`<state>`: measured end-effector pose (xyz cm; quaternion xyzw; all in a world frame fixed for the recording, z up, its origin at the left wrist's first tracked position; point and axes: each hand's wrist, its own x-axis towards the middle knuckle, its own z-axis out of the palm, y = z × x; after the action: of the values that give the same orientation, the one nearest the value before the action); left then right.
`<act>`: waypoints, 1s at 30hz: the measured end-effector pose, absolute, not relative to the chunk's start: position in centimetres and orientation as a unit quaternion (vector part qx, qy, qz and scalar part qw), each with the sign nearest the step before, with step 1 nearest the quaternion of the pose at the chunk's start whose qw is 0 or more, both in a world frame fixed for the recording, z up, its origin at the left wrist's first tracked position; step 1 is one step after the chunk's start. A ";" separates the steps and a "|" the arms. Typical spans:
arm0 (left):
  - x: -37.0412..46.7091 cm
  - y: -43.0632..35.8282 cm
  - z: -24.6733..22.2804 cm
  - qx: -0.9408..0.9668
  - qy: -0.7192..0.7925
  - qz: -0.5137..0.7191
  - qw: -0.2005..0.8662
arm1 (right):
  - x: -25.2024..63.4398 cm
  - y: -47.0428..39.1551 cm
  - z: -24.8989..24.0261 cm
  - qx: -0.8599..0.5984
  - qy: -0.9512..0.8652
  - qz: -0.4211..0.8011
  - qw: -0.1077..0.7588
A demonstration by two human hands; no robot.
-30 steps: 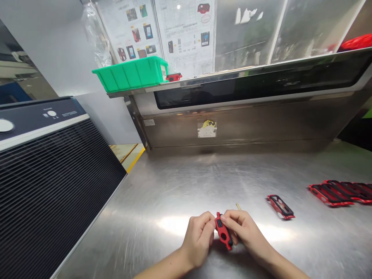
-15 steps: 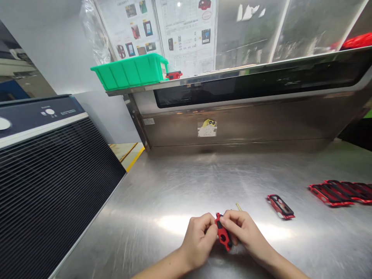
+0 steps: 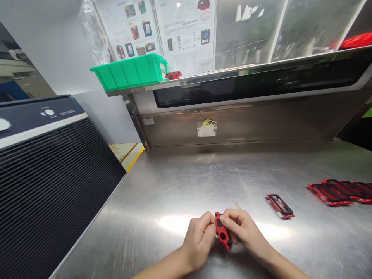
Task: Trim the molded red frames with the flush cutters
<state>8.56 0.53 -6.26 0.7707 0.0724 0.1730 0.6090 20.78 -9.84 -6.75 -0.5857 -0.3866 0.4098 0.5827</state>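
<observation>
Where a green bin (image 3: pixel 130 73) tops the shelf, scuffed steel worktop (image 3: pixel 203 182) gleams.

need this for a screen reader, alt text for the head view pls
Both hands, left hand and right hand, hold a small red and black part over a steel table. More red parts lie right; a green bin sits on a shelf.

Left hand (image 3: pixel 200 237) curled, fingertips pinching the red case (image 3: pixel 223 234) on its left edge. Right hand (image 3: pixel 243 229) curled, fingers wrapped on the case's right edge. Both forearms bare, converging toward the case from below.
</observation>
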 end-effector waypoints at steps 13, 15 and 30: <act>8.6 0.6 -6.3 0.775 0.087 0.171 0.603 | 20.6 -9.8 -6.9 -0.594 -0.393 0.400 0.577; 8.7 0.6 -6.4 0.773 0.087 0.167 0.606 | 20.6 -9.8 -6.8 -0.594 -0.390 0.402 0.577; 8.6 0.5 -6.3 0.763 0.093 0.156 0.620 | 20.6 -9.7 -6.7 -0.592 -0.390 0.406 0.576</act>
<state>8.60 0.47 -6.32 0.7633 0.0931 0.1559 0.6199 20.62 -9.69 -6.75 -0.5923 -0.3899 0.4064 0.5761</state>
